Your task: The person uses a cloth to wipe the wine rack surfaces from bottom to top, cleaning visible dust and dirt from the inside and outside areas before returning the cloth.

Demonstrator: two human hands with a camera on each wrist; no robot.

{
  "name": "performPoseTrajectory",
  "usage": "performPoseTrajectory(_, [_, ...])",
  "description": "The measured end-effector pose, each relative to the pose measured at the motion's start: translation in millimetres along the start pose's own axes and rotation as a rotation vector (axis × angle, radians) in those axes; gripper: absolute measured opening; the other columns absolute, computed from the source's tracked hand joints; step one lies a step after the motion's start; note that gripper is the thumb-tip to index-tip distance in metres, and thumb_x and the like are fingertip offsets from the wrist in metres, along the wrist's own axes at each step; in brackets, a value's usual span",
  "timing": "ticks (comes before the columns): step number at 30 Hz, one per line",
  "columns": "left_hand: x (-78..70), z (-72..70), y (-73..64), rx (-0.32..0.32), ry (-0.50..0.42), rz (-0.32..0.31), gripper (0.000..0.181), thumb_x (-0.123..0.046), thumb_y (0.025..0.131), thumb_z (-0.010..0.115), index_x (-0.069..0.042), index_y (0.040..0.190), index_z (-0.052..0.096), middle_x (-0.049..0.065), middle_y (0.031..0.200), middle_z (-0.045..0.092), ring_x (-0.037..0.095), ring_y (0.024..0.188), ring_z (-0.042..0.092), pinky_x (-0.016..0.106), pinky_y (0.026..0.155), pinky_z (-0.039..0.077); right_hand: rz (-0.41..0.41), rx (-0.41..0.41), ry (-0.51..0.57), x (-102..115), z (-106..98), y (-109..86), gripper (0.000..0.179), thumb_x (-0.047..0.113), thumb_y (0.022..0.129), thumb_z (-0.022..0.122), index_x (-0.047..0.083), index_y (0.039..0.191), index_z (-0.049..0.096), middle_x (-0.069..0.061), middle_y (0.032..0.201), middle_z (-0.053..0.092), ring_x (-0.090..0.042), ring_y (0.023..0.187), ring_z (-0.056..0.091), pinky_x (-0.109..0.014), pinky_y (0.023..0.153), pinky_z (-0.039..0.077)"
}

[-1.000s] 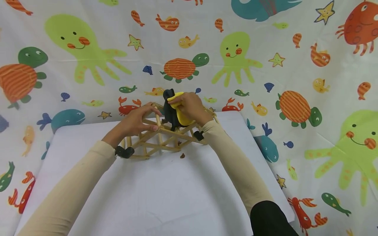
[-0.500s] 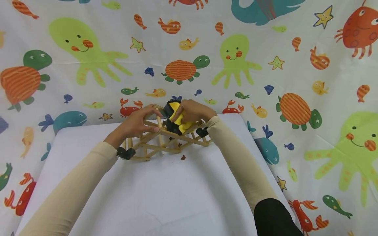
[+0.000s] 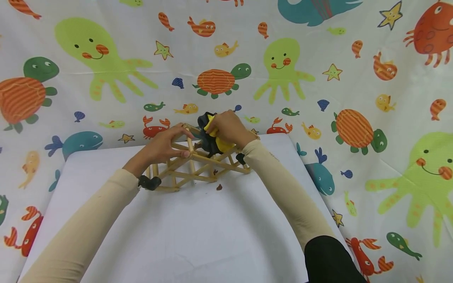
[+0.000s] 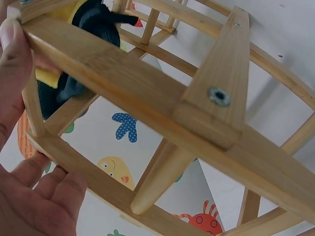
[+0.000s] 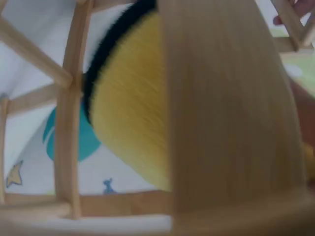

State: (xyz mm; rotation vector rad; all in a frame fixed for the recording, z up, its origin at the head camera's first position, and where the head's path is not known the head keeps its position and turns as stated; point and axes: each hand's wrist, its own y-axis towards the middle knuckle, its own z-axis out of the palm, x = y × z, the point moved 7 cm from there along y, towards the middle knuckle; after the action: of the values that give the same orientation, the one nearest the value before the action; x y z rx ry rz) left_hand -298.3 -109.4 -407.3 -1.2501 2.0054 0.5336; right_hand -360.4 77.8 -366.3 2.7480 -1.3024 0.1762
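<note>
A light wooden rack (image 3: 201, 158) of slats and dowels stands at the far part of the white table. My left hand (image 3: 161, 145) grips its upper left corner, the thumb on the near rail and fingers on the far one. In the left wrist view, that thumb and the fingertips touch two rails. My right hand (image 3: 230, 127) pinches a cloth (image 3: 223, 146), yellow on one side and dark on the other, against the rack's slats. The cloth (image 5: 133, 98) looks fluffy with a dark edge in the right wrist view, where a broad slat hides part of it.
The white table (image 3: 198, 236) spreads out in front of the rack. A small brown scrap (image 3: 219, 187) lies near the rack's front. Behind hangs a white sheet (image 3: 212, 35) printed with sea animals. Each wrist carries a small black device (image 3: 149, 182).
My right hand dips with the cloth half a second ago, then rises again along the rack. The left hand keeps its grip on the corner.
</note>
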Motion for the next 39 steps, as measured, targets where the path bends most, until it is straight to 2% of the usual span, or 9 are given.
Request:
performPoseTrajectory(6, [1.2, 0.2, 2.0, 0.009, 0.006, 0.004, 0.051, -0.025, 0.091, 0.086, -0.023, 0.136, 0.062, 0.009, 0.178, 0.022, 0.035, 0.168, 0.011, 0.075, 0.126, 0.019, 0.008, 0.126, -0.014, -3, -4, -3.0, 0.028, 0.004, 0.096, 0.077, 0.028, 0.105, 0.087, 0.009, 0.114, 0.081, -0.021, 0.112, 0.062, -0.041, 0.101, 0.044])
performPoseTrajectory(9, [2.4, -0.5, 1.5, 0.003, -0.003, 0.000, 0.050, -0.025, 0.091, 0.086, -0.024, 0.136, 0.062, 0.007, 0.178, 0.023, 0.035, 0.168, 0.011, 0.075, 0.127, 0.018, -0.001, 0.085, -0.018, -7, -6, -1.5, 0.029, 0.005, 0.098, 0.075, 0.029, 0.110, 0.086, 0.008, 0.116, 0.081, -0.022, 0.111, 0.062, -0.042, 0.100, 0.045])
performPoseTrajectory(13, [3.1, 0.3, 1.3, 0.001, -0.020, -0.002, 0.049, -0.025, 0.090, 0.086, -0.025, 0.134, 0.063, 0.005, 0.178, 0.026, 0.033, 0.168, 0.011, 0.074, 0.128, 0.017, 0.054, -0.207, 0.060, -22, -27, -5.4, 0.030, 0.007, 0.099, 0.073, 0.029, 0.118, 0.083, 0.002, 0.119, 0.081, -0.028, 0.104, 0.066, -0.043, 0.093, 0.053])
performPoseTrajectory(17, [2.2, 1.5, 2.4, 0.001, -0.020, 0.005, 0.049, -0.024, 0.090, 0.087, -0.024, 0.134, 0.064, 0.005, 0.177, 0.027, 0.032, 0.168, 0.010, 0.074, 0.128, 0.017, 0.124, -0.550, 0.383, -50, -55, -23.0, 0.032, 0.004, 0.096, 0.076, 0.026, 0.118, 0.083, -0.001, 0.124, 0.080, -0.026, 0.116, 0.071, -0.036, 0.101, 0.058])
performPoseTrajectory(22, [1.6, 0.7, 1.8, -0.004, -0.002, -0.009, 0.049, -0.023, 0.090, 0.087, -0.024, 0.134, 0.064, 0.005, 0.178, 0.025, 0.033, 0.168, 0.010, 0.076, 0.127, 0.016, 0.135, -0.748, 0.729, -82, -79, -47.1, 0.033, -0.001, 0.095, 0.076, 0.022, 0.118, 0.083, -0.004, 0.130, 0.077, -0.017, 0.124, 0.069, -0.032, 0.102, 0.060])
performPoseTrajectory(26, [0.8, -0.2, 1.0, -0.002, 0.003, -0.003, 0.050, -0.023, 0.090, 0.087, -0.023, 0.134, 0.064, 0.006, 0.178, 0.026, 0.034, 0.168, 0.010, 0.076, 0.127, 0.015, 0.232, -0.756, 0.741, -105, -79, -66.2, 0.035, -0.002, 0.094, 0.073, 0.022, 0.118, 0.083, -0.005, 0.131, 0.075, -0.016, 0.119, 0.069, -0.034, 0.099, 0.061])
performPoseTrajectory(31, [1.2, -1.2, 0.0, 0.001, 0.009, 0.009, 0.050, -0.024, 0.090, 0.087, -0.022, 0.134, 0.063, 0.007, 0.177, 0.026, 0.034, 0.168, 0.010, 0.076, 0.127, 0.015, 0.349, -0.665, 0.698, -126, -57, -83.4, 0.038, 0.001, 0.095, 0.071, 0.026, 0.121, 0.082, -0.001, 0.136, 0.074, -0.017, 0.124, 0.068, -0.036, 0.101, 0.061])
performPoseTrajectory(36, [1.2, -1.6, -0.1, 0.004, 0.008, 0.014, 0.051, -0.024, 0.090, 0.087, -0.022, 0.135, 0.063, 0.007, 0.178, 0.025, 0.034, 0.168, 0.010, 0.076, 0.127, 0.016, 0.408, -0.593, 0.666, -137, -35, -93.5, 0.037, 0.003, 0.096, 0.072, 0.027, 0.122, 0.082, 0.000, 0.139, 0.073, -0.022, 0.132, 0.065, -0.042, 0.107, 0.057])
performPoseTrajectory(39, [1.5, -2.1, -0.3, 0.005, 0.005, 0.010, 0.051, -0.025, 0.090, 0.087, -0.022, 0.135, 0.062, 0.007, 0.178, 0.024, 0.035, 0.168, 0.010, 0.076, 0.126, 0.016, 0.393, -0.534, 0.695, -138, -23, -92.6, 0.037, 0.002, 0.096, 0.073, 0.026, 0.123, 0.082, -0.002, 0.138, 0.073, -0.024, 0.132, 0.064, -0.042, 0.107, 0.056])
